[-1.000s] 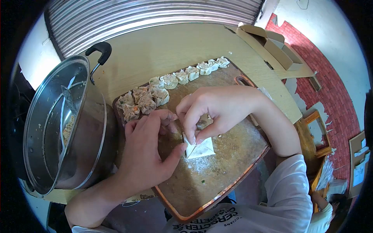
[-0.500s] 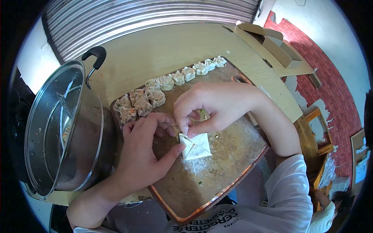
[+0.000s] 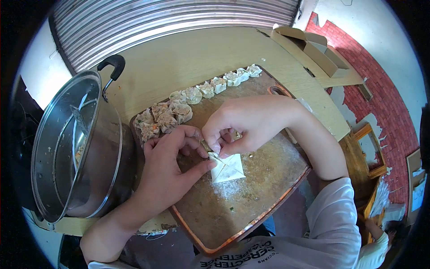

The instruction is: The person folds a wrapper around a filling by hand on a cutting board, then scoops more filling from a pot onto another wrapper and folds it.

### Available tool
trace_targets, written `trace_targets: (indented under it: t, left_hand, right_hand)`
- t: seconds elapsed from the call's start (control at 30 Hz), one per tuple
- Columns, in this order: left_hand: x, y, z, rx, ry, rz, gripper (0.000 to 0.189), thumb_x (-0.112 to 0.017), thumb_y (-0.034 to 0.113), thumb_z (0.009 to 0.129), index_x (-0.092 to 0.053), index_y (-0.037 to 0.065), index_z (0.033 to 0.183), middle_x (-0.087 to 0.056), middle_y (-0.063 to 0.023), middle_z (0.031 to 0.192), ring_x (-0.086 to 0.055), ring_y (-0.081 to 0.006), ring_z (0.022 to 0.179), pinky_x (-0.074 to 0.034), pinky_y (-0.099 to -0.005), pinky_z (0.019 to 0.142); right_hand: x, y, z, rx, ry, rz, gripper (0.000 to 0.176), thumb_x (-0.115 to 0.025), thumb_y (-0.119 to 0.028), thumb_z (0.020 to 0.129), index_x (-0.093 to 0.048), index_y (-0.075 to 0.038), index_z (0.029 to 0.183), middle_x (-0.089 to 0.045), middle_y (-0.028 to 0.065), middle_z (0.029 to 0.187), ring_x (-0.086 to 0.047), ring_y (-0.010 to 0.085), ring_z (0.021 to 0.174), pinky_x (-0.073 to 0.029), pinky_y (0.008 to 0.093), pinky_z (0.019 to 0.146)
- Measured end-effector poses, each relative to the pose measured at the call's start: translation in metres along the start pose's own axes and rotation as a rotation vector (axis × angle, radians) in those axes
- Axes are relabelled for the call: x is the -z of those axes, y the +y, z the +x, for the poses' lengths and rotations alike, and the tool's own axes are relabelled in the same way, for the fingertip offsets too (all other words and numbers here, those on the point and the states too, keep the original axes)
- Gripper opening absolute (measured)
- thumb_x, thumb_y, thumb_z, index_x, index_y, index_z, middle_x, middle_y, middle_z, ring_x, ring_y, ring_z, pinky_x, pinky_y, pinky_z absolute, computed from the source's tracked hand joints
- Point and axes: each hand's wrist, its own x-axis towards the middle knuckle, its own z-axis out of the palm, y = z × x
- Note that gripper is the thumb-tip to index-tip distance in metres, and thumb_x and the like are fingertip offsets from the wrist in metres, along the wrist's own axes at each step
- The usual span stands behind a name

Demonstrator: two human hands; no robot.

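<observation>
A small white dough square [image 3: 228,169] with crossing fold lines lies on the brown board [image 3: 251,210], over a patch of flour. My left hand [image 3: 172,163] is at its left, thumb tip touching the upper left corner, fingers curled and apart. From the right, my right hand [image 3: 239,127] pinches the same upper corner between thumb and forefinger. Filled dumplings [image 3: 163,117] stand in a cluster beyond my left hand, and a row of them [image 3: 206,90] runs along the board's far edge.
A large steel pot [image 3: 96,166] with a black handle stands left of the board, a utensil inside. An open cardboard box [image 3: 324,56] sits at the back right of the table [image 3: 179,49]. Part of another person [image 3: 376,246] shows at lower right.
Both hands stay at the dough's upper corner with only slight finger movement. The pot, board and dumplings appear shifted slightly to the right in the view.
</observation>
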Motion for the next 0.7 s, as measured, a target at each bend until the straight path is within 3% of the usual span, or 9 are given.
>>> trace_targets:
  t: [0.03,0.1,0.3,0.53,0.6,0.7]
  left_hand:
    - [-0.001,-0.001,0.000,-0.001,-0.001,0.001,0.046,-0.086,0.015,0.085,-0.059,0.009,0.121,-0.070,0.0020,0.098,-0.065,-0.0108,0.094,-0.046,-0.0310,0.089]
    - [-0.004,-0.002,0.000,0.063,0.020,-0.044,0.050,-0.087,0.025,0.082,-0.061,0.017,0.124,-0.071,0.0068,0.096,-0.063,-0.0125,0.093,-0.030,-0.0411,0.100]
    - [-0.002,0.008,0.001,0.032,0.012,0.140,0.056,-0.089,0.032,0.083,-0.059,0.013,0.126,-0.068,0.0053,0.097,-0.061,-0.0100,0.095,-0.034,-0.0376,0.101]
    - [-0.005,0.014,0.003,0.074,0.002,0.130,0.055,-0.088,0.033,0.084,-0.058,0.014,0.126,-0.066,0.0064,0.097,-0.060,-0.0103,0.094,-0.030,-0.0386,0.100]
    - [-0.006,0.014,0.004,0.095,0.012,0.167,0.055,-0.087,0.036,0.084,-0.058,0.015,0.126,-0.065,0.0063,0.097,-0.060,-0.0104,0.096,-0.029,-0.0397,0.101]
    - [-0.008,0.014,0.004,0.094,0.021,0.168,0.055,-0.087,0.038,0.084,-0.058,0.016,0.125,-0.064,0.0060,0.098,-0.059,-0.0109,0.096,-0.028,-0.0412,0.101]
  right_hand:
    - [0.000,0.000,0.000,0.000,0.002,0.000,0.012,-0.074,-0.007,0.090,-0.070,-0.001,0.100,-0.073,0.0112,0.095,-0.073,0.0265,0.086,-0.058,0.0378,0.074]
    - [-0.001,0.001,0.000,0.016,0.012,0.022,0.013,-0.073,-0.007,0.091,-0.069,-0.001,0.102,-0.073,0.0115,0.093,-0.073,0.0266,0.086,-0.059,0.0379,0.075]
    - [0.001,-0.003,-0.001,0.009,0.012,0.005,0.013,-0.071,-0.007,0.093,-0.069,-0.001,0.103,-0.073,0.0120,0.093,-0.073,0.0264,0.085,-0.059,0.0377,0.076]
    - [-0.002,0.000,-0.001,0.022,0.045,0.014,0.013,-0.072,-0.008,0.093,-0.069,0.001,0.103,-0.074,0.0129,0.092,-0.073,0.0267,0.081,-0.059,0.0374,0.073]
    - [-0.003,0.003,0.000,0.020,0.075,0.031,0.017,-0.072,-0.016,0.088,-0.073,-0.003,0.099,-0.075,0.0113,0.088,-0.073,0.0281,0.080,-0.056,0.0392,0.071]
    - [0.001,-0.004,-0.003,0.047,0.056,-0.019,0.012,-0.071,-0.009,0.094,-0.069,0.001,0.101,-0.073,0.0130,0.088,-0.072,0.0253,0.078,-0.056,0.0365,0.070]
